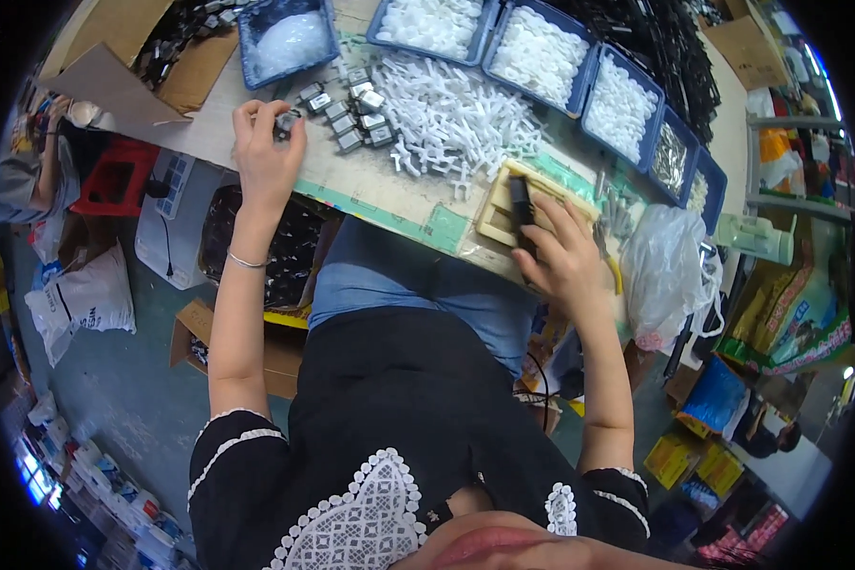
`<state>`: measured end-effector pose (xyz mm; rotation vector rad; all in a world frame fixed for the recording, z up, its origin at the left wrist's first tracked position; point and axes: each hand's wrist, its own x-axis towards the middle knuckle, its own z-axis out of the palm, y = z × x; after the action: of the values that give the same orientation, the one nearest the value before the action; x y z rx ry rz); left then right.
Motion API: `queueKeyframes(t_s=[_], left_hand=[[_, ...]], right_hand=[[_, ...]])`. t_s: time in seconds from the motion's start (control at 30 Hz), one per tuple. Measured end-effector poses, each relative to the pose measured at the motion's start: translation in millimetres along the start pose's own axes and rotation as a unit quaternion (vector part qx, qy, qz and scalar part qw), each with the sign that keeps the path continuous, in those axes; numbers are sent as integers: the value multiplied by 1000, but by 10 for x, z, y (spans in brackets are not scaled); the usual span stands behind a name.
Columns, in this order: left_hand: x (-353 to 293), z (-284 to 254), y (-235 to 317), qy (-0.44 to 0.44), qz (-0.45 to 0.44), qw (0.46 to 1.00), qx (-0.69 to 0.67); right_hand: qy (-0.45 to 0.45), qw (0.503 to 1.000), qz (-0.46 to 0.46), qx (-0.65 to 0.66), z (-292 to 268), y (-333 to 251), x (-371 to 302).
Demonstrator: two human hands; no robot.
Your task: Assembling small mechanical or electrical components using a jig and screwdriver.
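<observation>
My left hand (268, 152) is closed at the table's front left, its thumb and fingertips around a small silver-and-dark block (287, 123). Just right of it lie several similar metal-and-black blocks (350, 116). A heap of white plastic cross-shaped pieces (456, 114) spreads over the middle of the tabletop. On the right, a cream-coloured fixture (494, 220) sits near the table's edge. A long black bar-shaped piece (520, 201) lies across it. My right hand (570, 256) has its fingertips and thumb against this piece's right side and lower end.
Blue trays of white parts (539, 55) line the back, beside one tray with a clear bag (290, 43). A plastic bag (670, 271) lies at the right, near yellow-handled pliers (613, 271). A cardboard box (114, 81) stands at the left.
</observation>
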<state>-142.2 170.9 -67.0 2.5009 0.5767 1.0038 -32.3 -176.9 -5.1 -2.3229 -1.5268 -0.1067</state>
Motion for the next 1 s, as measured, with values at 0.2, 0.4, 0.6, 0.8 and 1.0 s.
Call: queueKeyframes(t_s=[0.2,0.4,0.6,0.8,1.0], left_hand=[[-55,-27,127,4,-28,998,-64],[-56,-15,709,-97,-109,885,-443],[-86,256,1163,-195,-61,838,-505],[-93,324,1457,-244,-30,807,-537],[-49,328,1472,-246,-11,839,-485]], right_hand=[[-10,998,46,-48,-96,-26,-119],[-118,989,89,-32,-247,-17,-58],[-178,967,185,2,-373,-201,134],[100,746,273,599,146,-275,417],[55,786,337,516,-145,-157,339]])
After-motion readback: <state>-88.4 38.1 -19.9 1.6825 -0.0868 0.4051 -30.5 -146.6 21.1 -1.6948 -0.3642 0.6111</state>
